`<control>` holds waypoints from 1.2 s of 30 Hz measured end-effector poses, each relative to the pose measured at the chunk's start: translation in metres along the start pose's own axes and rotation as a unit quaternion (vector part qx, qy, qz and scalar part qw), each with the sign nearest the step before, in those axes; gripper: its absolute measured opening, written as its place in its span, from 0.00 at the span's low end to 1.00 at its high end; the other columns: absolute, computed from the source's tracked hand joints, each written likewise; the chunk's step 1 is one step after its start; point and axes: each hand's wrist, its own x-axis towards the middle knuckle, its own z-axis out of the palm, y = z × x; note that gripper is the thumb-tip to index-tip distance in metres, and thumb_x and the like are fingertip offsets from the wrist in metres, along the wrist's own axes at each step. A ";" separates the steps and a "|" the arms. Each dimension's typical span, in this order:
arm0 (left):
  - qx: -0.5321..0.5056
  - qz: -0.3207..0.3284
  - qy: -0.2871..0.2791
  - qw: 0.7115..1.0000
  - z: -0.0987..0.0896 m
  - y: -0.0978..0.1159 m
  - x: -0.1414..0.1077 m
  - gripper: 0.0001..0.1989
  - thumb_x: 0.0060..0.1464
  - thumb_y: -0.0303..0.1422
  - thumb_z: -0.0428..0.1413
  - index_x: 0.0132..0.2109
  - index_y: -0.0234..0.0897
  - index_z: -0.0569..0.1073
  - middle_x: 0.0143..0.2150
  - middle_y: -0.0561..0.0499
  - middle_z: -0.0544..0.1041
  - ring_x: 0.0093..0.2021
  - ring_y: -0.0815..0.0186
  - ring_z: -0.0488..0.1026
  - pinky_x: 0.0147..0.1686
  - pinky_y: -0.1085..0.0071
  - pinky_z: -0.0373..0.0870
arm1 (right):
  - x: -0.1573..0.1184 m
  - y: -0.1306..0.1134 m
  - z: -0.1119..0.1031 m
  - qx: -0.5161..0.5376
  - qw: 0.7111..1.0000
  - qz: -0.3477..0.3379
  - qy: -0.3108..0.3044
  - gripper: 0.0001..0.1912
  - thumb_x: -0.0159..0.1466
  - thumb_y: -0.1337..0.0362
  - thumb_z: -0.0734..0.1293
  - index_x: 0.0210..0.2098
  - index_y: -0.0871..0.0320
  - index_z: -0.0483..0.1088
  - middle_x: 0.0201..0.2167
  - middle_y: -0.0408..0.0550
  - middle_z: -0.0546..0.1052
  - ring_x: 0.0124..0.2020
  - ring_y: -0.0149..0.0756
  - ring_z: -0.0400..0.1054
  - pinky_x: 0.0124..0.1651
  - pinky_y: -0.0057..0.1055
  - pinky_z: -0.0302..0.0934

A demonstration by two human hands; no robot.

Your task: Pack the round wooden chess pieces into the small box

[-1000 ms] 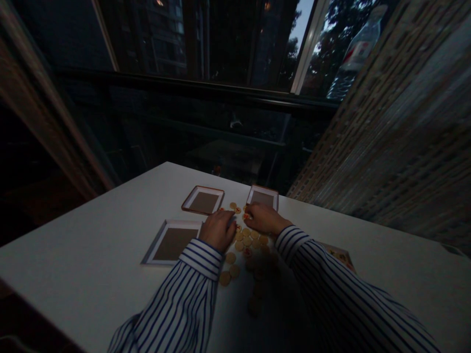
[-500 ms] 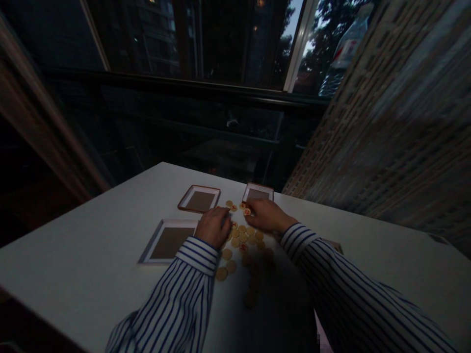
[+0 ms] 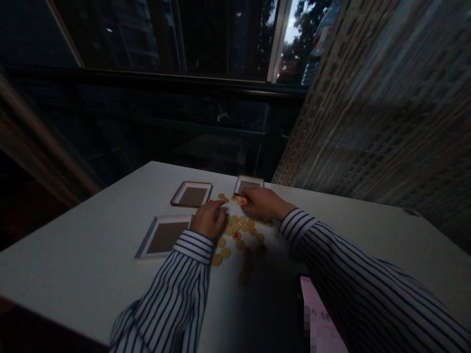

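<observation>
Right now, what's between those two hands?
Round tan pieces lie on the table between the left hand and right hand; some show red markings. The head view shows this.

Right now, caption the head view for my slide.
Right hand pinching a red-marked disc, left hand near scattered round pieces, with three shallow trays on a white table.

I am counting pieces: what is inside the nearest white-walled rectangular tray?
Inside the tray, a flat brown base is visible. The bare left hand and blue-striped white cuff cover part of its right side; anything there is hidden.
</observation>
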 end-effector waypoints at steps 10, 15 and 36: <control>-0.033 -0.031 0.051 0.998 -0.001 0.007 -0.003 0.14 0.52 0.35 0.47 0.42 0.35 0.72 0.40 0.46 0.76 0.43 0.61 0.72 0.46 0.65 0.66 | -0.019 0.008 -0.018 0.022 1.000 0.000 0.020 0.14 0.57 0.61 0.61 0.43 0.58 0.64 0.40 0.50 0.73 0.35 0.36 0.66 0.31 0.27 0.51; -0.061 -0.064 0.039 0.995 0.000 0.011 -0.004 0.15 0.51 0.36 0.48 0.42 0.35 0.73 0.39 0.46 0.77 0.42 0.61 0.72 0.45 0.65 0.67 | -0.030 0.012 -0.022 0.013 0.999 0.006 0.035 0.11 0.57 0.60 0.61 0.39 0.57 0.65 0.37 0.49 0.73 0.34 0.36 0.66 0.30 0.27 0.50; -0.127 -0.048 -0.074 0.988 -0.014 0.068 0.001 0.15 0.51 0.37 0.49 0.44 0.36 0.71 0.39 0.47 0.76 0.38 0.63 0.72 0.40 0.65 0.69 | -0.082 0.032 -0.031 0.052 0.996 0.034 0.064 0.12 0.58 0.61 0.61 0.39 0.58 0.65 0.35 0.48 0.73 0.34 0.34 0.66 0.33 0.26 0.51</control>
